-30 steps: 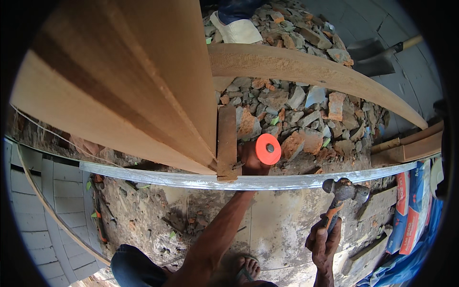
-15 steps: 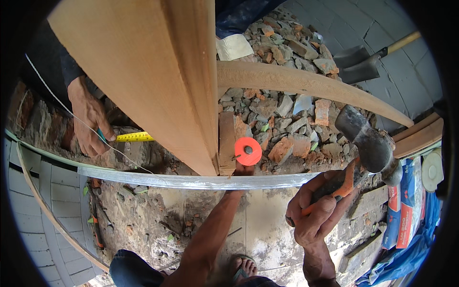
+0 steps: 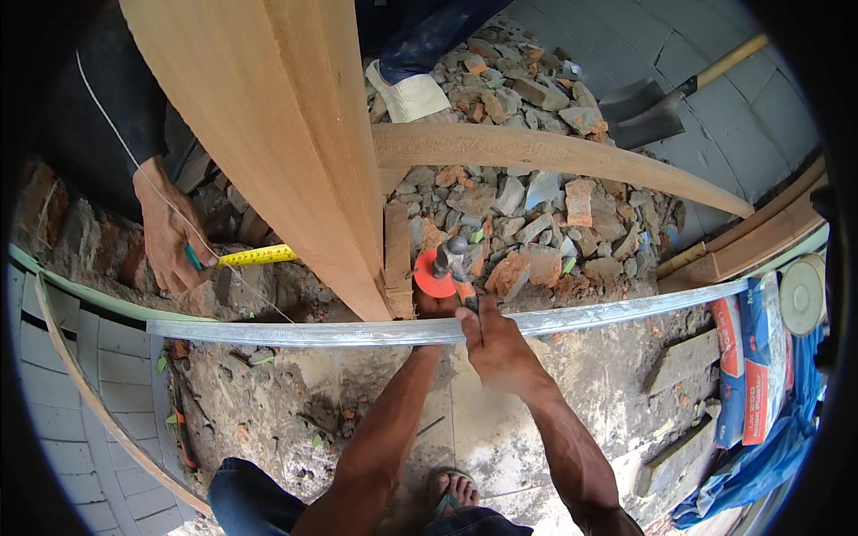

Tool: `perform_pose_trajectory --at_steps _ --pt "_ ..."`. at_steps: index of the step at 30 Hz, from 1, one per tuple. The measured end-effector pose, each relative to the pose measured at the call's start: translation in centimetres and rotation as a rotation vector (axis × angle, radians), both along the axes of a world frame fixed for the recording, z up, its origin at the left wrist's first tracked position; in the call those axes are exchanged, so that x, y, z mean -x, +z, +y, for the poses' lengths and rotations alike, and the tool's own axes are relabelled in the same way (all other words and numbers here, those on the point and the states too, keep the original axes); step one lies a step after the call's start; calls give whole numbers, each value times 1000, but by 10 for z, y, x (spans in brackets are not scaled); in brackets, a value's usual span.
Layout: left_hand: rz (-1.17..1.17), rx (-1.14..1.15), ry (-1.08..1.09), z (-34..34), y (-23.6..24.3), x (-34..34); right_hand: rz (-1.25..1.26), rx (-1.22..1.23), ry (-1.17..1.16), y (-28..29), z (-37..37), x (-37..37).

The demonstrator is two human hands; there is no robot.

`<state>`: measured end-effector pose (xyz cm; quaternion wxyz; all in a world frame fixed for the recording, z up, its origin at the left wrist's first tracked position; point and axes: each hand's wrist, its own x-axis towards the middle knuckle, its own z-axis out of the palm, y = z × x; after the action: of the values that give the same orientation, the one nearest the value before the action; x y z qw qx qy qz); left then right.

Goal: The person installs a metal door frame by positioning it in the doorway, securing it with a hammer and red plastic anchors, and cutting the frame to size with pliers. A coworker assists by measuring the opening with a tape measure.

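My left hand is wrapped round a chisel below its round red guard; the blade is hidden. The chisel stands beside a small wood block at the foot of a thick wooden post. In my right hand is a hammer with an orange and black handle. The hammer head is over the chisel's top and covers it; whether they touch I cannot tell. My left forearm passes under a long metal straightedge.
At left, another person's hand is by a yellow tape measure. Broken rubble lies behind a curved-looking timber. A shovel is at far right. Printed bags and a blue sheet lie at right.
My right hand has swung the hammer down and left, from raised at the right onto the chisel's top. The view has shifted slightly; my left hand keeps its grip.
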<state>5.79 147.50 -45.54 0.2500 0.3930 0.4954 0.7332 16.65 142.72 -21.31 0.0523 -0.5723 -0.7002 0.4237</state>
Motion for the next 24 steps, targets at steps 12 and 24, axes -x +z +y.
perform_pose_trajectory --at_steps 12,24 --pt "-41 104 -101 1 -2 -15 446 309 -118 -8 -136 -162" --pt "662 767 -430 -115 1 -85 -34 -524 -94 -159 -124 -188"
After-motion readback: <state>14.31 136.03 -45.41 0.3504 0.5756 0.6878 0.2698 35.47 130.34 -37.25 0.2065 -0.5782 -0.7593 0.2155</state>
